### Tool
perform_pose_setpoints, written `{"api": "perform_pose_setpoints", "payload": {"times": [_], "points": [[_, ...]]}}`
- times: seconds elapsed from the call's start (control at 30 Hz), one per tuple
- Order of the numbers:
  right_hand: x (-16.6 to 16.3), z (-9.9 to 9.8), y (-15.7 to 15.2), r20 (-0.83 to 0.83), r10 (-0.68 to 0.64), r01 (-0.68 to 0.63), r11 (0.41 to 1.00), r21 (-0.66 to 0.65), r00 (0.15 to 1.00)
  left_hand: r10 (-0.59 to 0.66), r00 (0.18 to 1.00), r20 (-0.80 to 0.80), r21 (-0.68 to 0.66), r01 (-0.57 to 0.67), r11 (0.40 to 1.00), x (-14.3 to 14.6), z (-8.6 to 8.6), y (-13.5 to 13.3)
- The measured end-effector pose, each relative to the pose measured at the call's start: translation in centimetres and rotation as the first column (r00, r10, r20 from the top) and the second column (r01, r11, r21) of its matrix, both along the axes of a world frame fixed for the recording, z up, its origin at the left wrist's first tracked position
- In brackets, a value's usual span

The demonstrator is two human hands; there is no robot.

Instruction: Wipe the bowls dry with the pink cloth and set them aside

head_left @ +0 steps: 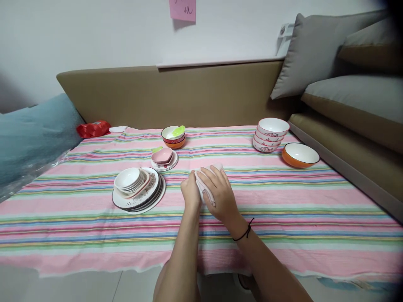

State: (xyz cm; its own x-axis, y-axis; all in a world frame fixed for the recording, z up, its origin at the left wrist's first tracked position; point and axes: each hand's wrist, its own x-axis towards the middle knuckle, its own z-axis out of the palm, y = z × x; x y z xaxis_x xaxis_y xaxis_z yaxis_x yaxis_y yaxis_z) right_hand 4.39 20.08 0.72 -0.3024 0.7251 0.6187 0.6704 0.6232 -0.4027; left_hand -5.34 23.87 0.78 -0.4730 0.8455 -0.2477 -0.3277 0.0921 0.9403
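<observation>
In front of me, above the striped cloth, a folded white cloth (200,187) is between my two hands. My left hand (190,191) is closed at its left side, with the thumb on top. Over the right part of the white cloth, my right hand (220,195) is curled, fingers lying across it and pressing it. Whether a dish is inside or beneath the white cloth is hidden by my hands. Nearest on the left is a stack of plates (154,197) with several small white bowls (126,178) on top.
Small plates (172,162) carry a pink dish (162,155). Behind them are stacked bowls (174,144) holding a green item (179,131). Patterned bowls (271,133) and an orange bowl (299,156) stand right. A red package (93,128) lies far left; cushions (355,105) rise at right.
</observation>
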Motion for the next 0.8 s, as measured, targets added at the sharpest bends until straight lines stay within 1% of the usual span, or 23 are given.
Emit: {"api": "perform_pose_setpoints", "payload": {"times": [0.1, 0.17, 0.23, 0.3, 0.33, 0.37, 0.4, 0.43, 0.47, 0.5, 0.53, 0.57, 0.6, 0.63, 0.7, 0.8], "points": [[0.0, -0.1, 0.4, -0.101, -0.025, 0.023, 1.000, -0.012, 0.995, -0.009, 1.000, -0.018, 0.036, 0.009, 0.999, 0.0, 0.2, 0.0], [0.3, -0.5, 0.9, -0.240, -0.032, 0.019, 0.998, -0.056, 0.970, -0.009, 1.000, -0.020, 0.032, 0.009, 0.999, 0.0, 0.2, 0.0], [0.8, -1.2, 1.6, -0.448, -0.051, -0.017, 0.989, -0.146, 0.892, -0.006, 1.000, -0.012, 0.019, 0.006, 1.000, 0.0, 0.2, 0.0], [1.2, -1.9, 2.3, -0.629, -0.107, -0.086, 0.960, -0.268, 0.770, 0.006, 1.000, 0.001, 0.008, -0.006, 1.000, 0.1, 0.1, 0.1], [1.4, -2.1, 2.5, -0.681, -0.145, -0.109, 0.943, -0.315, 0.718, 0.011, 1.000, 0.006, 0.005, -0.011, 1.000, 0.1, 0.1, 0.1], [1.6, -2.2, 2.5, -0.700, -0.169, -0.114, 0.934, -0.339, 0.694, 0.018, 1.000, 0.009, 0.003, -0.018, 1.000, 0.1, 0.1, 0.2], [1.6, -2.1, 2.3, -0.683, -0.167, -0.100, 0.938, -0.333, 0.711, 0.024, 1.000, 0.010, 0.002, -0.024, 1.000, 0.1, 0.1, 0.2], [1.6, -2.0, 2.0, -0.633, -0.135, -0.076, 0.953, -0.294, 0.763, 0.028, 1.000, 0.005, 0.002, -0.028, 1.000, 0.1, 0.1, 0.3], [1.4, -1.7, 1.5, -0.544, -0.076, -0.060, 0.972, -0.229, 0.836, 0.028, 1.000, -0.005, 0.003, -0.028, 1.000, 0.0, 0.0, 0.3], [1.2, -1.4, 1.0, -0.422, -0.009, -0.062, 0.986, -0.156, 0.907, 0.027, 0.999, -0.023, 0.003, -0.027, 1.000, 0.0, 0.0, 0.3], [0.9, -1.1, 0.6, -0.287, 0.045, -0.074, 0.993, -0.093, 0.957, 0.025, 0.999, -0.045, 0.004, -0.024, 1.000, -0.1, -0.1, 0.2], [0.5, -0.9, 0.2, -0.172, 0.073, -0.082, 0.995, -0.049, 0.982, 0.021, 0.997, -0.068, 0.004, -0.021, 1.000, -0.1, -0.1, 0.1], [0.2, -0.7, 0.0, -0.096, 0.071, -0.073, 0.997, -0.021, 0.993, 0.017, 0.996, -0.085, 0.004, -0.016, 1.000, -0.1, -0.1, 0.1], [-0.1, -0.5, -0.1, -0.060, 0.047, -0.047, 0.999, -0.007, 0.997, 0.012, 0.996, -0.094, 0.006, -0.012, 1.000, -0.1, -0.1, 0.0], [-0.5, -0.4, 0.0, -0.077, -0.025, 0.025, 1.000, 0.002, 0.997, 0.006, 0.997, -0.079, 0.011, -0.005, 1.000, -0.1, 0.1, -0.2], [-0.4, -0.4, 0.7, -0.216, -0.063, 0.060, 0.998, -0.023, 0.974, 0.009, 0.999, -0.039, 0.027, -0.008, 1.000, 0.1, 0.4, -0.3]]}}
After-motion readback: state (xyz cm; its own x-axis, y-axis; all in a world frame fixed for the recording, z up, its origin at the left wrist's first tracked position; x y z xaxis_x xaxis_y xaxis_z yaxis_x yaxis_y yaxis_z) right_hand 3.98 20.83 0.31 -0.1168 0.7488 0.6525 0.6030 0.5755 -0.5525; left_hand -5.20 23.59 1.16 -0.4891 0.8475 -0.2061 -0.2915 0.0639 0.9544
